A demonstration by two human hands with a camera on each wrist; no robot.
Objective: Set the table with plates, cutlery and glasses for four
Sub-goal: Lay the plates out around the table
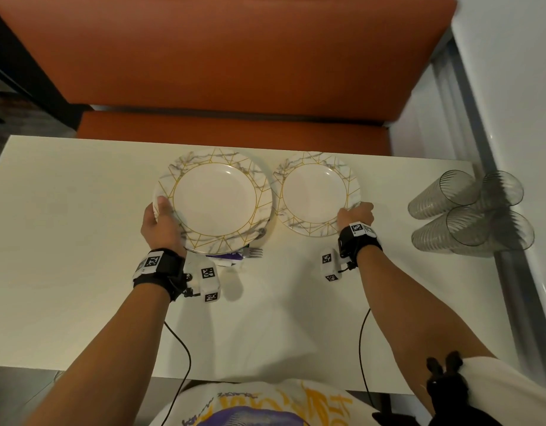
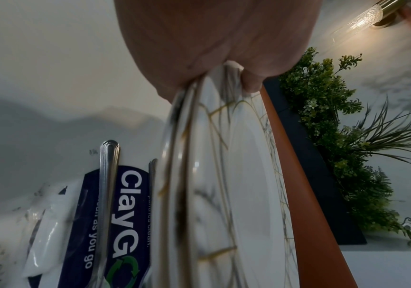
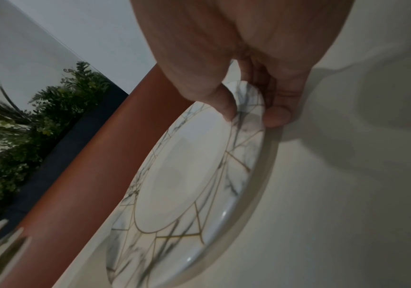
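head: left hand (image 1: 161,222) grips the near-left rim of the plate stack (image 1: 216,198), lifted over the cutlery (image 1: 253,252). Right hand (image 1: 354,215) pinches the single plate's (image 1: 314,193) near-right rim, far side of the table (image 1: 81,241). Glasses (image 1: 468,210) lie off right, nearer that hand.
left wrist: thumb on top, fingers under several stacked rims (image 2: 187,155); fork handle (image 2: 108,175) on a wrapper (image 2: 128,204) below.
right wrist: thumb and fingertip (image 3: 277,117) clamp the rim (image 3: 249,109); that plate looks just about down, so I'd guess letting go is next.
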